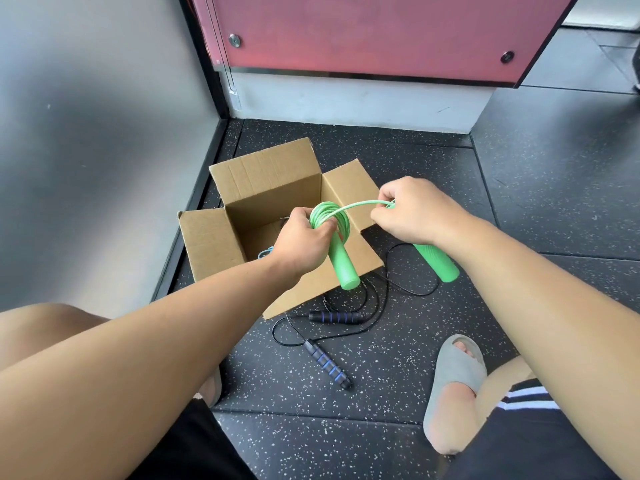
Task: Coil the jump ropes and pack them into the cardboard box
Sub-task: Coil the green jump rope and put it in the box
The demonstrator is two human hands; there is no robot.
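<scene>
The green jump rope is held over the open cardboard box, which stands on the speckled black floor with all four flaps folded outward. In the head view, the left hand is closed around the top of one green handle, with the cord wound in a tight coil just above its fingers. A single strand arcs from the coil to the right hand, whose fingers pinch the cord where it meets the second green handle; that handle hangs down past the wrist. Inside the box, a bit of thin blue cord shows at the bottom near the left wall; the rest of the interior is hidden by the left hand. A black jump rope with blue-banded handles lies loose on the floor, just in front of the box's near flap. A grey slipper rests on the floor to the right.
</scene>
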